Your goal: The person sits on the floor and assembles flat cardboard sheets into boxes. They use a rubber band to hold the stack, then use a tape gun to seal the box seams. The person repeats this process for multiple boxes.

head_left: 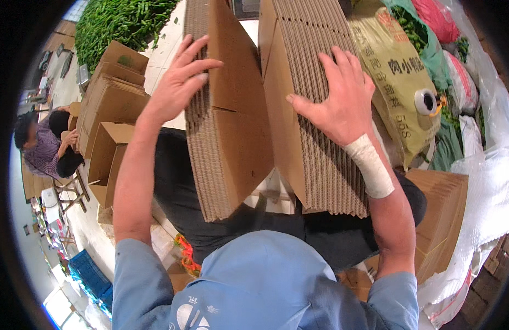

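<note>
Left hand lay open against the left cardboard stack, right hand spread open on the right cardboard stack.
Flat, even pressure seemed best for keeping the edges flush. What bore the stacks below the hands was hidden; beyond the hands, the stacks' far ends were cut off.

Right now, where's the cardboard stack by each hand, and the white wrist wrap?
Left-hand cardboard stack (232,132): head view, on its flat brown side.
Right-hand cardboard stack (319,154): head view, on its ridged edges.
White wrist wrap (370,166): head view, on its middle.
</note>
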Available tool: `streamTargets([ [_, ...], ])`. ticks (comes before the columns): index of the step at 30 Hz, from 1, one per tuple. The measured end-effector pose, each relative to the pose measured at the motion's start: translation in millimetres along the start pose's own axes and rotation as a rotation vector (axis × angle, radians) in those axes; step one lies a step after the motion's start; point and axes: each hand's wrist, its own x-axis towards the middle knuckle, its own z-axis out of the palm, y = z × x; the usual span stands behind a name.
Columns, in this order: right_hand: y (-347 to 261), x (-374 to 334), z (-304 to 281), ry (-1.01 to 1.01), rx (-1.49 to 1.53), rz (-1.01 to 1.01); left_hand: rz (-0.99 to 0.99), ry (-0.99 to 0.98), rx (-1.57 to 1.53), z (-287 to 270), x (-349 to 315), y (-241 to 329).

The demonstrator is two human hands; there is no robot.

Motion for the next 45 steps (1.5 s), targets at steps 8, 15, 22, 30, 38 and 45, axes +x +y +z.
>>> streamTargets([
  [8,25.6,-3.9,-4.7,0.012,-0.021,-0.019,0.068,-0.333,0.044,-53.1,-2.0,-17.6],
  [15,46.9,-1.5,-15.3,-0.055,-0.017,-0.036,0.261,-0.235,0.645,-39.5,-0.3,-19.6],
  [22,47.8,-3.7,-20.2,-0.126,0.006,0.006,0.519,-0.286,0.801,-44.3,31.2,-15.0],
  [30,48.8,-4.9,-26.4,-0.170,-0.015,0.019,0.673,-0.555,0.631,-51.0,50.0,-12.5],
  [38,50.3,-4.3,-20.6,-0.121,-0.019,0.006,0.528,-0.380,0.661,-49.7,34.2,-16.0],
  [45,53.0,-5.9,-17.2,-0.070,-0.027,-0.008,0.264,-0.383,0.814,-66.7,24.7,2.9],
])
